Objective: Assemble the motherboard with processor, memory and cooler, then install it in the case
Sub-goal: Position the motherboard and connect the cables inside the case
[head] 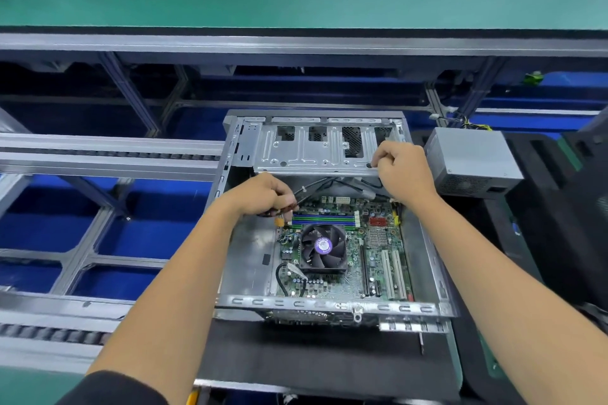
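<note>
Both hands busy: left hand [266, 194] fingers pinch wires, probably, at the motherboard's [342, 250] 11 o'clock corner; right hand [403, 171] grips the drive cage [312, 151] edge, steadying the case [424, 260].

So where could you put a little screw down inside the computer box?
The bare metal case floor, between the case's left wall and the motherboard, is free. Crowded: the far end, where the left hand and right hand handle cables, and around the cooler fan.

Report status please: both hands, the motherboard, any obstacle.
Left hand pinches thin cables; right hand grips black cable. Green motherboard with black fan cooler lies in grey metal case. Loose cables cross its far edge.
</note>
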### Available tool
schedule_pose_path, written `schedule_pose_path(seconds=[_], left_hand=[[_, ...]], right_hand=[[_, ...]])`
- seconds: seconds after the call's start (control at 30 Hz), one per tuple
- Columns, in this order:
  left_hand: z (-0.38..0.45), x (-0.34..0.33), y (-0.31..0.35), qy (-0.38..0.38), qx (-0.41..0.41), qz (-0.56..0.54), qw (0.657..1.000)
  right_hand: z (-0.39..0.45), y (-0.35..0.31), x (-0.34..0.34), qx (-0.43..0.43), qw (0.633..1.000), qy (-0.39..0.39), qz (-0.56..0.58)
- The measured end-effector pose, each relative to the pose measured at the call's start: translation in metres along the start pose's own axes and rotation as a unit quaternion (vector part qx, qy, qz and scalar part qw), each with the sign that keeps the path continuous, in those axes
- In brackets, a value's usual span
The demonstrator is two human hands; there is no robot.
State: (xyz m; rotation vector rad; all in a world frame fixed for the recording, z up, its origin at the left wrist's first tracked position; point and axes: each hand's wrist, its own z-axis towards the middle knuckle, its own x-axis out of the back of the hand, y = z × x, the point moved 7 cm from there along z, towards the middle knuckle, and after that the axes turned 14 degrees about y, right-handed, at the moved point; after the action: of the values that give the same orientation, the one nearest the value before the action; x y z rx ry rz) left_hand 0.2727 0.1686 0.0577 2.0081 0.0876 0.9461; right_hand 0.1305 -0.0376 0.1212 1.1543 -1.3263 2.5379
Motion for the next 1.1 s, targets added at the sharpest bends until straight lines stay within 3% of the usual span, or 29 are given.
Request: schedule_pose_path(seconds=[0.1, 0.23, 0.3, 0.37, 0.47, 0.57, 0.63, 0.8, 0.93, 1.1], left_hand=[[0.005, -0.009, -0.015, 0.018, 0.035, 0.067, 0.997], [0.008, -0.009, -0.003, 0.054, -0.106, 0.348, 0.93], [0.005, -0.009, 0.014, 0.072, -0.15, 0.33, 0.929], [-0.004, -0.016, 0.035, 0.057, -0.169, 0.203, 0.963], [-0.018, -0.055, 0.07, -0.087, -0.171, 0.023, 0.981], [-0.03, -0.104, 0.083, -0.31, -0.142, -0.002, 0.94], [-0.026, -0.124, 0.083, -0.363, -0.121, 0.002, 0.924], [-0.011, -0.167, 0.098, -0.281, -0.183, 0.044, 0.941], [-0.024, -0.206, 0.1, -0.23, -0.283, 0.133, 0.922], [-0.026, -0.225, 0.099, -0.174, -0.303, 0.144, 0.926]], right_hand=[[0.0, 0.001, 0.0, -0.006, 1.0, -0.001, 0.0], [0.0, 0.002, -0.001, -0.012, 1.0, 0.002, 0.001], [0.001, 0.004, -0.001, -0.015, 1.0, 0.003, 0.006], [0.001, 0.005, -0.002, -0.019, 1.0, 0.003, 0.012], [0.002, 0.006, 0.001, -0.035, 0.999, 0.014, 0.024], [0.005, 0.01, 0.004, -0.057, 0.997, 0.022, 0.05], [0.006, 0.011, 0.005, -0.063, 0.996, 0.024, 0.055], [0.008, 0.011, 0.004, -0.064, 0.996, 0.024, 0.056], [0.008, 0.012, 0.003, -0.064, 0.996, 0.024, 0.057], [0.01, 0.01, 0.003, -0.06, 0.996, 0.024, 0.064]])
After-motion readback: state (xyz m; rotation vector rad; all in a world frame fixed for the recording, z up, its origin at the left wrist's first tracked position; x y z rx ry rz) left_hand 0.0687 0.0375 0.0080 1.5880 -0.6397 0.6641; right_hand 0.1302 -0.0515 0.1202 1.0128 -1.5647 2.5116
